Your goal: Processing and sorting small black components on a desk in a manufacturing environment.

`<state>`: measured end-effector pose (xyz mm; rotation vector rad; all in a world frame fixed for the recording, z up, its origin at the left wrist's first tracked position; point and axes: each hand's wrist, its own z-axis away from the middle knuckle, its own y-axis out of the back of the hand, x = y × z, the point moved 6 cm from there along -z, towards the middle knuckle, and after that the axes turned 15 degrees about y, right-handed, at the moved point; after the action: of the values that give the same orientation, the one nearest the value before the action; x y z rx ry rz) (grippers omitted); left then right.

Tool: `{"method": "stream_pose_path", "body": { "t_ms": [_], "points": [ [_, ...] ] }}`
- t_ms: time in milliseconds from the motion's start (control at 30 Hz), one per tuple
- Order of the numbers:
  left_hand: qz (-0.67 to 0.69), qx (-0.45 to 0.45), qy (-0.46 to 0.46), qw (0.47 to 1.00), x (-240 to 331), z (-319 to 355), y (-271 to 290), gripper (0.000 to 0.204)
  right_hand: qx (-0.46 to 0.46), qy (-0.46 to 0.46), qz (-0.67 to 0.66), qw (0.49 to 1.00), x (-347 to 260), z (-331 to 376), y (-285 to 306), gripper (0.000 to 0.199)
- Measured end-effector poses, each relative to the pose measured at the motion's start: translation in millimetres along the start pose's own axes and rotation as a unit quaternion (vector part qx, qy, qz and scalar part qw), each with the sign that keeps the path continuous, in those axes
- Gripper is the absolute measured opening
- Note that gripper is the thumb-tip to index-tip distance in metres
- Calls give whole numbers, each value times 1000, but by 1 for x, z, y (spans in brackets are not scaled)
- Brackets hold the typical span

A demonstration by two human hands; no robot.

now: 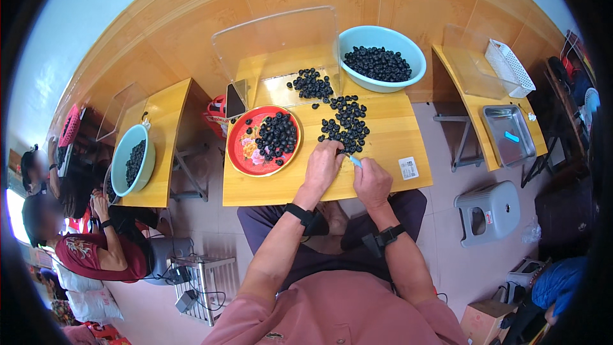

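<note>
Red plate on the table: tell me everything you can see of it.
The red plate is round and shallow, with a gold-coloured rim and a pink and orange-yellow flower print inside. It looks glossy; metal or plastic, I can't tell. It sits flat near the left edge of the wooden table. A heap of black balls covers much of its right half, with a few loose ones around. The left hand and right hand are both clear of it, to its right.

Hold in L hand [324, 166] unclear, blue handle [356, 161] mostly hidden in R hand [373, 182], co-worker's head [42, 218] blurred
</note>
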<state>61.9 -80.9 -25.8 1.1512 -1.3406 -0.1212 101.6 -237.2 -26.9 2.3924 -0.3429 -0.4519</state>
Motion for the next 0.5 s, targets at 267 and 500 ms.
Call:
{"method": "stream_pose_path", "body": {
  "t_ms": [267,500],
  "points": [
    [139,7,59,988,-17,18,10,24,-15,6,6,1000,-1,1,-1,17],
    [251,37,130,959,-32,39,11,19,-49,11,7,999,-3,-3,-4,15]
  ]
}}
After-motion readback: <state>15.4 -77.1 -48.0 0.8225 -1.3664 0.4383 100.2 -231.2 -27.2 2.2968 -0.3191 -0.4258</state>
